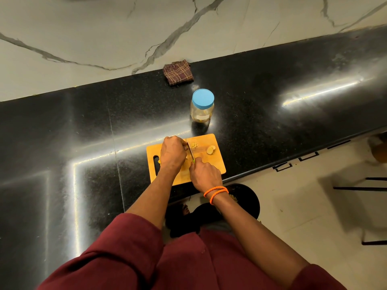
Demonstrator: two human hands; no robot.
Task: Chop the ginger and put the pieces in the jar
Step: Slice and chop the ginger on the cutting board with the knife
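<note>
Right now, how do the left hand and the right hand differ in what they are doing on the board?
The left hand is fisted, pressing down by the blade; the right hand grips the knife handle. The right wrist wears orange bands; the left wrist is bare. Both are over the cutting board.

table (pixel 272 97): glossy black speckled stone, mirror-bright glare | cutting board (pixel 211 166): smooth matt wood | knife (pixel 190 152): shiny metal blade | jar (pixel 202 113): clear plastic, smooth blue plastic lid | cloth (pixel 178 73): woven checked fabric | wall (pixel 104 28): polished veined marble
</note>
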